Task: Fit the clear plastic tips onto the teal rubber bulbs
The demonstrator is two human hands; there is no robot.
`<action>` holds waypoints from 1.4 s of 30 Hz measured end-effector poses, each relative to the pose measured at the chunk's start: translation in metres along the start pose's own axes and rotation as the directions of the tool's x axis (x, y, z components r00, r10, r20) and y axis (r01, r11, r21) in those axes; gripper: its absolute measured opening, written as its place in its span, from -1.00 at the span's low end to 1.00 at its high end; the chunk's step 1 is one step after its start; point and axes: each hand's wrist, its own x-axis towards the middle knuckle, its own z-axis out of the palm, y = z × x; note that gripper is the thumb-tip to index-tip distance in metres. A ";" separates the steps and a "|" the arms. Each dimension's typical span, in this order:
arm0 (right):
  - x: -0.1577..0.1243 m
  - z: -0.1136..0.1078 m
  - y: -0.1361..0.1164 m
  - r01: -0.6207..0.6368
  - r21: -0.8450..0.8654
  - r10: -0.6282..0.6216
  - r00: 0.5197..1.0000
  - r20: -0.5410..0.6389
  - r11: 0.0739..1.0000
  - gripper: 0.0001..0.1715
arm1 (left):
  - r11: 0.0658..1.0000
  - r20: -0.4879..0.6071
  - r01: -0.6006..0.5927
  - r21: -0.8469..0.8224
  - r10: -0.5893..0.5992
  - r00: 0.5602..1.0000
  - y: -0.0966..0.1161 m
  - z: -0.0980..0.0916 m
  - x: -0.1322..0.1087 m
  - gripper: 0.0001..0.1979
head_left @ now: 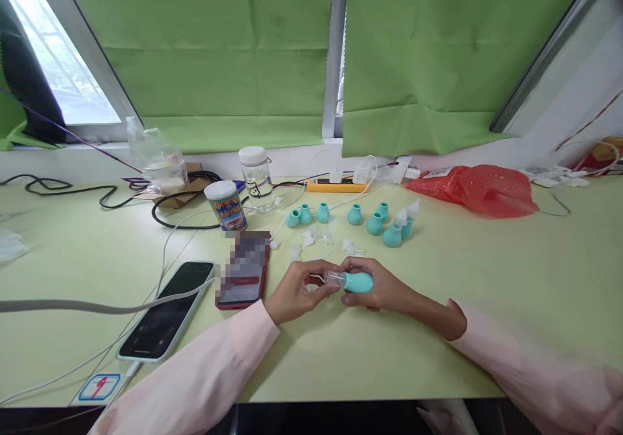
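Observation:
In my right hand (372,279) lies a turquoise squeeze bulb (359,283), its neck pointing left. A clear plastic tube piece (333,278) sits at the bulb's neck, and my left hand (304,287) pinches it between thumb and fingers. Whether the piece is fully seated on the neck I cannot tell. Beyond my hands stand several more turquoise bulbs (374,223). Two at the right carry clear-and-white nozzle tips (402,217). Small clear and white plastic parts (309,237) lie loose between the bulbs and my hands.
Left of my hands lie a phone in a red case (242,282) and a charging phone (168,311), with cables across them. Behind are a printed canister (226,205), a clear bottle (256,178), a yellow power strip (337,185) and a red plastic bag (479,190).

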 end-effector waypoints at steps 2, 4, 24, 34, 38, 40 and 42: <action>0.000 -0.002 0.000 0.045 0.045 -0.045 0.999 -0.004 0.998 -0.70 | 1.000 -0.005 -0.020 0.020 0.020 1.000 0.004 -0.006 0.001 -0.66; 0.001 -0.004 0.001 0.100 0.096 -0.097 0.995 -0.040 0.990 -0.72 | 0.998 -0.041 -0.024 0.058 0.026 0.999 0.007 -0.015 0.002 -0.60; 0.008 -0.010 0.018 0.215 0.047 -0.209 0.972 -0.104 0.976 -0.72 | 0.346 -0.062 0.026 0.938 0.093 0.994 -0.035 -0.018 0.015 -0.76; 0.005 -0.010 0.022 0.242 -0.352 -0.345 0.900 -0.267 0.904 -0.74 | 0.819 -0.215 0.033 0.573 0.112 0.970 -0.019 -0.026 0.017 -0.83; 0.004 -0.014 0.021 0.244 -0.414 -0.393 0.859 -0.327 0.877 -0.74 | 0.983 -0.256 0.115 0.146 -0.075 0.964 -0.010 -0.027 0.013 -0.76; 0.004 -0.014 0.020 0.259 -0.442 -0.421 0.847 -0.323 0.859 -0.73 | 0.993 -0.205 0.121 0.007 -0.117 0.972 -0.009 -0.026 0.012 -0.74; 0.003 -0.014 0.019 0.287 -0.468 -0.453 0.842 -0.294 0.836 -0.73 | 0.988 -0.160 0.127 -0.083 -0.139 0.977 -0.008 -0.024 0.012 -0.73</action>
